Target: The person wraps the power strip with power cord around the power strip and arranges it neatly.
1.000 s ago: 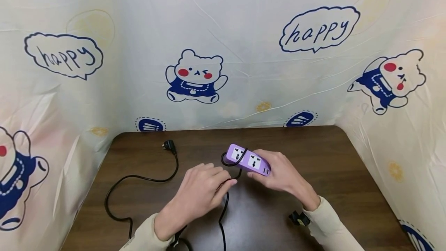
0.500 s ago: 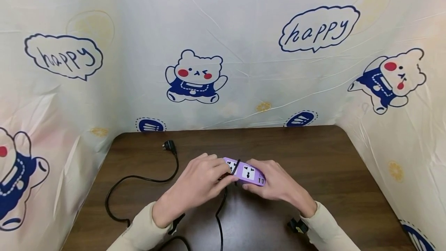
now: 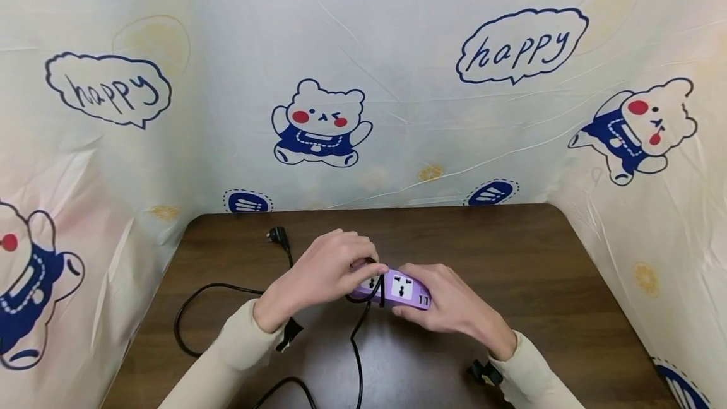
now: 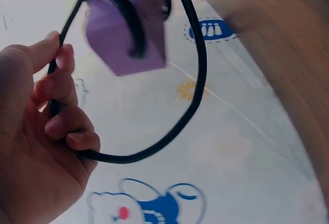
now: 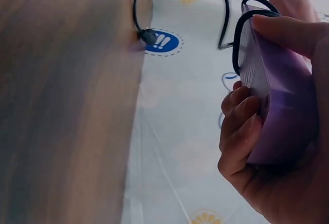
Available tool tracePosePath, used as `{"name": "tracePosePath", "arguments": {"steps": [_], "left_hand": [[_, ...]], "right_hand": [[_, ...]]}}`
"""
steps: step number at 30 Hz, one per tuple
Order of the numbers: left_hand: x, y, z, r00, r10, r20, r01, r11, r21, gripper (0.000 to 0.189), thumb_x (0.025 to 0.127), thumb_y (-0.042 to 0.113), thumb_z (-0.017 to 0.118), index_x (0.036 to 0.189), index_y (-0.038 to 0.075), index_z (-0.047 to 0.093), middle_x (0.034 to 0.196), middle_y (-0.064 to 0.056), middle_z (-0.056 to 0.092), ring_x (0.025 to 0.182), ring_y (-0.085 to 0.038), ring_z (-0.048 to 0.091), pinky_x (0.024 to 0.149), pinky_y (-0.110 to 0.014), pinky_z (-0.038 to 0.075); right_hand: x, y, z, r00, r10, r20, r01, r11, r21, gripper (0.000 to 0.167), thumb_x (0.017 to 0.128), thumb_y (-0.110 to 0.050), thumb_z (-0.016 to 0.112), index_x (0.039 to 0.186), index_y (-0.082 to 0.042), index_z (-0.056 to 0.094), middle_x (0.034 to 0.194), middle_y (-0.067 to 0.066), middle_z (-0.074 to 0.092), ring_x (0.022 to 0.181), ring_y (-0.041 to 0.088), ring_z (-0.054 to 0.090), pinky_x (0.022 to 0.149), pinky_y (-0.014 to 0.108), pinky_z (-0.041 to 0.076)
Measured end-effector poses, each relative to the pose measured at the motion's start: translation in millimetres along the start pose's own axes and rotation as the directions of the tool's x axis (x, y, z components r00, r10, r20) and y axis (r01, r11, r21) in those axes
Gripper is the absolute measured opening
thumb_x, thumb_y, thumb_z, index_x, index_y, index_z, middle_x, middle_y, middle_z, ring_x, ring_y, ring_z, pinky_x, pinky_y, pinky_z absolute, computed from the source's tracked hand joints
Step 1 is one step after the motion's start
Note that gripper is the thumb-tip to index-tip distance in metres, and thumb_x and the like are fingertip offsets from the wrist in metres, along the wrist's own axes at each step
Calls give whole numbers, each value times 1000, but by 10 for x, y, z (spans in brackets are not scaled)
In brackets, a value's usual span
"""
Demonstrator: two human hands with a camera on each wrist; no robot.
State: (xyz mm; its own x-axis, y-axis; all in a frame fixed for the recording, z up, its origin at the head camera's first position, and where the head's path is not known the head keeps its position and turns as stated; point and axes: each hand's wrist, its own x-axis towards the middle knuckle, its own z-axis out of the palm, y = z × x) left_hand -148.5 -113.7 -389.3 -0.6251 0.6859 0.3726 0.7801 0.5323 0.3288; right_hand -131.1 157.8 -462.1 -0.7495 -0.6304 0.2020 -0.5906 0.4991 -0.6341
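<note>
A purple power strip [image 3: 404,288] with white sockets and USB ports is held above the table, near the middle of the head view. My right hand [image 3: 454,302] grips its right end, thumb on one side and fingers curled on the other. Black cord [image 4: 199,64] loops around the strip's left part. My left hand [image 3: 324,273] is over that left end and hides some of it; in the left wrist view its fingers curl round the cord. At the cord's far end, the black plug [image 3: 278,236] lies at the table's back left.
Loose cord [image 3: 190,308] curves across the left of the brown table [image 3: 539,257], and more trails toward the front edge. A printed curtain [image 3: 409,131] stands behind and at both sides. Small black devices sit at each wrist.
My left hand has moved up and over the strip's left end, taking the cord along. Strip and right hand have come slightly nearer and to the left.
</note>
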Motion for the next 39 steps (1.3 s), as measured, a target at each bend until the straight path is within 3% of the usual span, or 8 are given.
{"name": "tracePosePath", "arguments": {"steps": [9,16,27,34,39], "left_hand": [[127,-196,45,999,-12,44,21,978,-209,13,102,35,75,92,26,76,77,17,56,71,-3,47,67,-27,40],[195,-282,109,996,-13,85,43,930,-365,13,99,33,79,89,26,75,74,14,51,70,-5,49,65,-25,38],[221,-426,251,991,0,136,77,823,-563,24,97,28,83,77,23,68,67,13,44,64,-3,43,61,-22,34],[230,-502,357,965,50,256,141,726,-673,31,99,25,78,72,19,66,62,10,40,60,-4,38,60,-21,32],[210,-546,498,958,102,269,143,643,-752,34,104,19,71,71,15,63,63,10,39,58,-5,36,58,-21,31]], "right_hand": [[52,-25,-113,999,-49,12,49,998,-46,45,90,-45,84,126,-25,66,95,-15,68,73,0,61,60,21,51],[49,-21,-118,994,-108,-13,106,990,-89,46,87,-44,85,124,-24,66,94,-17,66,72,-2,59,61,18,48],[58,-91,-127,979,-201,-33,196,973,-123,39,85,-42,86,112,-25,65,91,-19,62,71,-4,56,60,13,44],[45,-97,-82,962,-272,-14,270,960,-76,35,89,-42,84,111,-25,63,90,-17,62,71,-7,54,60,9,42],[26,-93,-64,958,-286,-14,285,958,-38,35,90,-41,84,112,-24,64,92,-16,63,72,-7,54,61,9,43]]}}
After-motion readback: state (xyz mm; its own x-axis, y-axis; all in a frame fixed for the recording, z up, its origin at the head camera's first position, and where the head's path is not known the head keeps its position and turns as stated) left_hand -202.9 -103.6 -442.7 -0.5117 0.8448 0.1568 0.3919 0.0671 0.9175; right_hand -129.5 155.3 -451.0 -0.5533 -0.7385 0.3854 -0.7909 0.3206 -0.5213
